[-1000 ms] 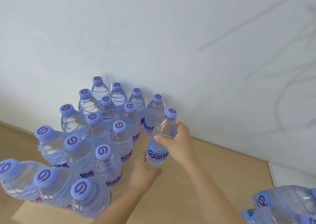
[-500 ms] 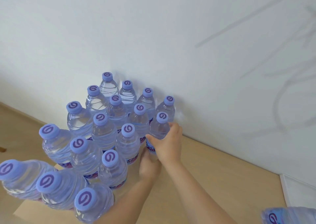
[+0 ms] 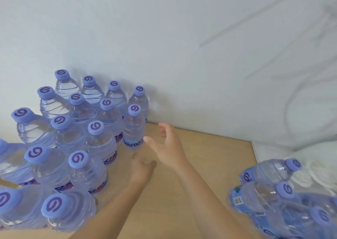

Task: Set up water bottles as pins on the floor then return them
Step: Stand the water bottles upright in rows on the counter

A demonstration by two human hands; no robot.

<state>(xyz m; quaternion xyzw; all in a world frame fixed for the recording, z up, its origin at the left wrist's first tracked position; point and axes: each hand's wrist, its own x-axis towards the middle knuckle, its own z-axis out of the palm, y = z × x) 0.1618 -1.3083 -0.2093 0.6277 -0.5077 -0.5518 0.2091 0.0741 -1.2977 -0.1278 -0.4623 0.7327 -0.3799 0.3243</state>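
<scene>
1. Standing bottles [image 3: 76, 138]: packed in rows against the wall [image 3: 182, 38], apparently returned stock.
2. End bottle [image 3: 134, 129]: upright, nearest the hands.
3. Right hand [image 3: 168, 145]: spread open, empty.
4. Left hand [image 3: 141, 169]: loosely curled, empty.
5. Lying bottles [image 3: 269, 193]: well right of the rows, awaiting return.

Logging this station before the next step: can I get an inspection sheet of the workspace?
Surface: light wooden surface, bare between the two bottle groups.
Job's things: upright water bottles, purple caps, packed in rows against the wall; the near-right bottle stands free.
Clutter: more bottles at lower right, tilted or lying.
Grippers: right hand open, apart from the bottle; left hand empty, loosely curled.
Cables: nothing seen.
Surroundings: white wall; white, blurred object at right.
</scene>
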